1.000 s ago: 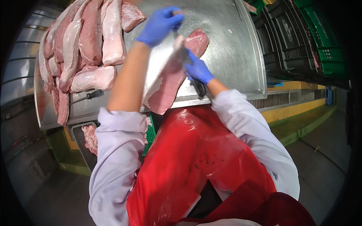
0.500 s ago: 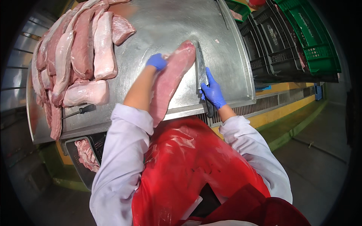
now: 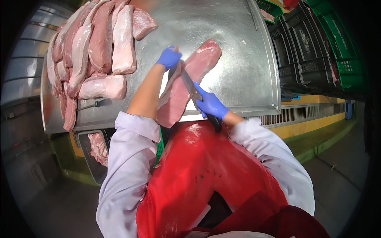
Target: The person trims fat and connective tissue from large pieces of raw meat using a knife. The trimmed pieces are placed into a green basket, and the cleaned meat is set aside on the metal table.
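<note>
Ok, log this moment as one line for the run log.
left hand: on meat cut | right hand: shut on knife, blade across cut | table: steel | meat pile: far left

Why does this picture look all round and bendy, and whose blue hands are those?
The picture comes from a small wide camera worn on a person's head, looking down, so straight edges curve near the rim. The person wears blue gloves, white sleeves and a shiny red plastic apron. On the grey metal table lies a long pink slab of raw meat. The left hand presses on the far part of that slab. The right hand has its grip closed round a dark-handled knife, whose blade lies across the meat. At the table's left side is a pile of more pink and white meat pieces. On the right stand black and green plastic crates.
</note>
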Action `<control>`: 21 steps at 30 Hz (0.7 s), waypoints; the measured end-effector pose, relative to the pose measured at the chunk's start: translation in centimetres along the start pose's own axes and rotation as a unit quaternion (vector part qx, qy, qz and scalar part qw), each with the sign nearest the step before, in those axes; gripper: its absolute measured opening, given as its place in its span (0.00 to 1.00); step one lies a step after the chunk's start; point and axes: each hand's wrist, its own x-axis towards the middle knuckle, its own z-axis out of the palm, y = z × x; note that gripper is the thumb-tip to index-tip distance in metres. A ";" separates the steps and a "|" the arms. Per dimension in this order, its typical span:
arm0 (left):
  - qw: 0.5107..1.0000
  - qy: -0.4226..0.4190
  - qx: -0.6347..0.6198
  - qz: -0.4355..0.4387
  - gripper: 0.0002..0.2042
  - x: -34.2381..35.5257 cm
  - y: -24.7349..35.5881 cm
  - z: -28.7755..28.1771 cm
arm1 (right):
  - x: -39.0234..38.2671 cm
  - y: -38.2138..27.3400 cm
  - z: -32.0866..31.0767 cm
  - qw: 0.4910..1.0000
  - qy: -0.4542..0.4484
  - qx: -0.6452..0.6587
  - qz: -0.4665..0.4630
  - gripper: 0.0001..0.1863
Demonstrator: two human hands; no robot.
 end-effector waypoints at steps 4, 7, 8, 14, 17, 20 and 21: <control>0.994 -0.020 0.033 0.099 0.10 -2.4 2.8 -0.1 | 5.7 -1.6 0.0 0.998 0.058 -0.003 0.009 0.41; 0.995 -0.023 -0.008 0.102 0.09 -3.6 3.5 -1.3 | 9.2 -2.3 -0.1 0.998 0.036 0.032 0.044 0.41; 0.994 -0.017 -0.025 0.106 0.09 -4.0 3.2 -1.9 | 7.8 -1.4 0.7 1.000 0.011 -0.015 0.024 0.41; 0.974 0.051 -0.207 0.080 0.08 -8.6 5.7 -7.9 | -1.1 -2.5 4.1 0.990 -0.089 -0.110 0.002 0.40; 0.951 0.090 -0.276 0.106 0.09 -12.3 9.5 -11.0 | 5.6 -1.5 4.1 0.996 -0.014 -0.074 -0.044 0.39; 0.943 0.116 -0.298 0.096 0.09 -19.0 10.8 -16.8 | 5.5 -3.0 4.2 1.000 0.006 -0.027 -0.005 0.39; 0.929 0.170 -0.305 0.123 0.11 -21.5 9.6 -18.1 | 3.9 -3.4 3.8 1.000 0.016 -0.022 0.000 0.39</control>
